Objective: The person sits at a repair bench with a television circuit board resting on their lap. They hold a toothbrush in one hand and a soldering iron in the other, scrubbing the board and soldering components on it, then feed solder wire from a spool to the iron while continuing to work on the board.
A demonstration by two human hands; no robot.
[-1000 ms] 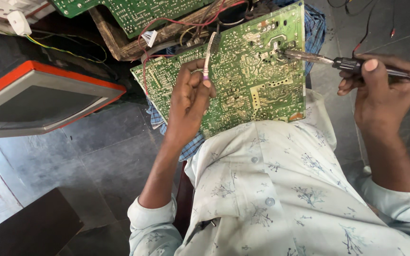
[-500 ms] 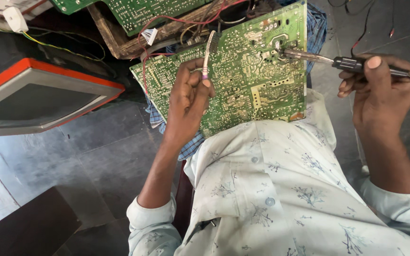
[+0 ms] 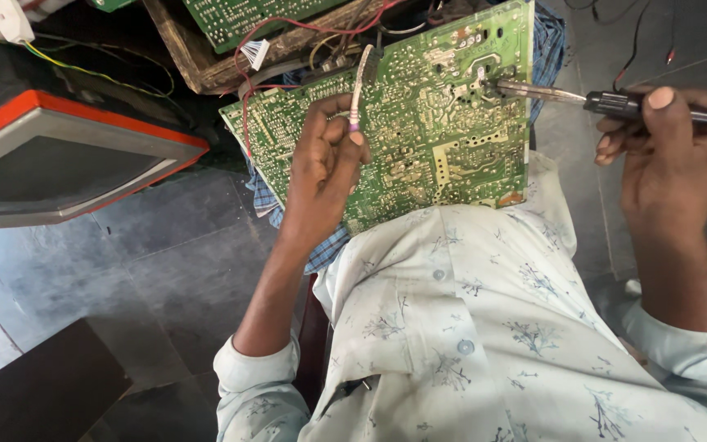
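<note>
Nearest the camera, a pale printed shirt fills the lower frame; the bottom edge of a green circuit board is rested against it, solder side up, over a blue checked cloth.

The left hand is laid on the middle of the board, its fingers closed about a thin pale strand of solder wire that is held upright toward the board's top edge.

The right hand is closed around the dark handle of a soldering iron, thumb pressed on top. The metal tip is now set on a joint near the board's upper right corner; one second ago it was seen at almost the same spot, tilted slightly differently, so only a small adjustment of angle has been made. The strand has stayed in the same upright pose, apart from the tip. It may be judged that one joint is being heated and that no solder is yet being fed.

Farther off, to the left, a red-framed screen housing is seen on the grey tiled floor. At the top, a wooden tray with a second green board and loose red wires is shown.
</note>
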